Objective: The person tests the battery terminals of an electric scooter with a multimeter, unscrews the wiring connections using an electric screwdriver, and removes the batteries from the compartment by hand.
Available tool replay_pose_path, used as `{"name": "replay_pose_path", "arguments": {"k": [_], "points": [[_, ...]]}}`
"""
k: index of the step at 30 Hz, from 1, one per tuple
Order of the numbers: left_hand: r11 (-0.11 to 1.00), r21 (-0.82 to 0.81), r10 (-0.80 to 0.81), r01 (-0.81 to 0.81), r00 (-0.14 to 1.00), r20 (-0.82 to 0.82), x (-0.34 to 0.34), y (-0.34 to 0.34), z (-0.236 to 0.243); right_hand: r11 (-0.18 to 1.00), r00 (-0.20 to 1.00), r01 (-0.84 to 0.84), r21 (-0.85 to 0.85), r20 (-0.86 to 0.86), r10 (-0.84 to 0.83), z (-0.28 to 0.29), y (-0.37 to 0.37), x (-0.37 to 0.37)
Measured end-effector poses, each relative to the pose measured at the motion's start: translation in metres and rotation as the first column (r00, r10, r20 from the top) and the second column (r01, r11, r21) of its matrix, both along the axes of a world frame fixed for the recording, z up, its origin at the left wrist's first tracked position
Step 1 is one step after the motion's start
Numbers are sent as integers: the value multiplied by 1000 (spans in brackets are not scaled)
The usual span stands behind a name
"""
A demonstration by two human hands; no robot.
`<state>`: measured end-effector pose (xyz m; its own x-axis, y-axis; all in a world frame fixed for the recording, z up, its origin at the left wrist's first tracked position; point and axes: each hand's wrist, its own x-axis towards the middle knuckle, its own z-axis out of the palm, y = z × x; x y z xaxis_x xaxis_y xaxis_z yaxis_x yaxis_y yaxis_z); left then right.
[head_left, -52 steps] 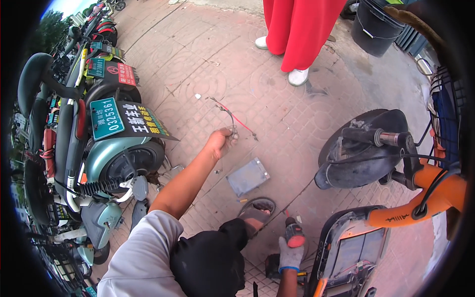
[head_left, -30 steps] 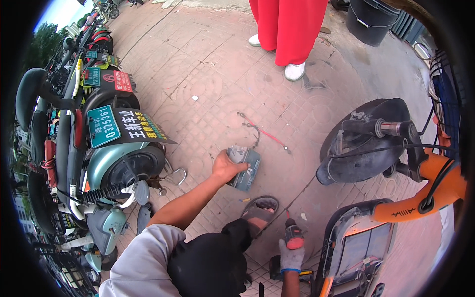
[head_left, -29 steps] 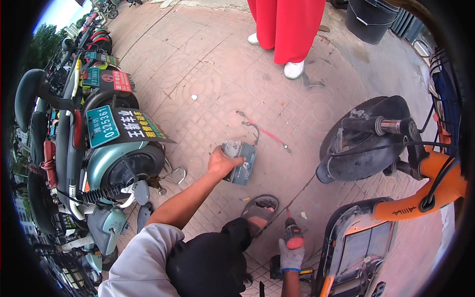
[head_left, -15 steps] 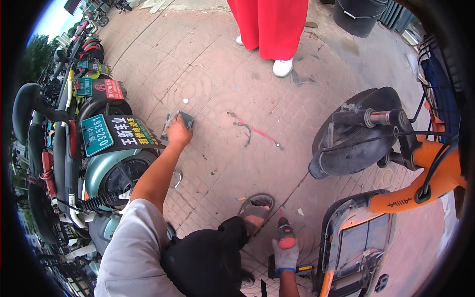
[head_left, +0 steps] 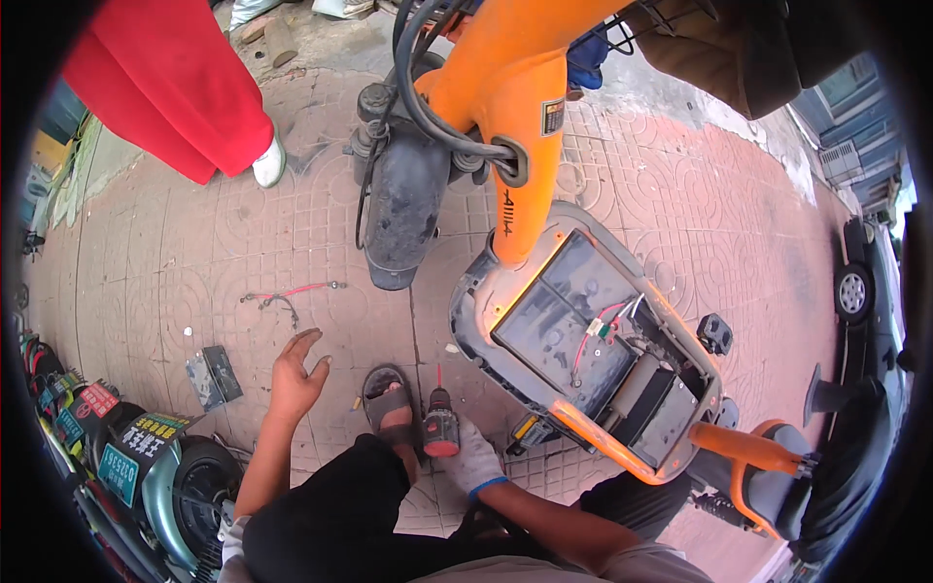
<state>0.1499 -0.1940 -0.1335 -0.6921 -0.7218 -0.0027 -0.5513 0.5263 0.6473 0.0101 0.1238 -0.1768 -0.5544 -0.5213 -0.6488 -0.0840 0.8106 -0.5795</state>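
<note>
My left hand [head_left: 295, 377], bare, is held over the paving with its fingers apart and nothing in them. Beside it on the ground lies a dark grey flat rectangular piece [head_left: 214, 377], its exact kind unclear. In a white glove with a blue cuff, my right hand [head_left: 470, 459] grips a red and black cordless drill [head_left: 440, 428] whose thin red bit points away from me. To the right stands an orange electric scooter [head_left: 530, 185] with its footboard compartment [head_left: 573, 321] uncovered. Red and black wires with a connector [head_left: 601, 330] lie in that compartment.
A short red and black cable [head_left: 296, 291] lies on the paving ahead. Parked scooters [head_left: 146, 476] line the lower left. A person in red trousers [head_left: 175, 87] stands at the far left. The scooter's front wheel and mudguard [head_left: 403, 204] are ahead; a car [head_left: 860, 282] is far right.
My left hand has let go of the flat grey piece and drawn back from it, fingers spread. The view has swung right toward the orange scooter. The drill stays in my right hand.
</note>
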Motion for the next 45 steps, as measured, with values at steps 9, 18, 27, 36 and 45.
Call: {"name": "replay_pose_path", "arguments": {"k": [9, 18, 27, 36, 45], "points": [[868, 31, -496, 495, 867, 40, -118, 26, 198, 992, 989, 129, 7, 64, -130, -6, 48, 9], [609, 95, -777, 787, 568, 272, -237, 130, 197, 1000, 998, -14, -9, 67, 14, 5, 67, -5], [792, -102, -573, 602, 791, 216, -322, 214, 119, 991, 993, -42, -125, 104, 56, 42, 70, -13], [845, 413, -398, 341, 916, 57, -335, 188, 80, 949, 992, -129, -288, -30, 126, 128, 66, -22], [675, 654, -439, 342, 898, -16, -318, 187, 100, 809, 971, 99, -580, -122, -206, 200, 111, -30]]}}
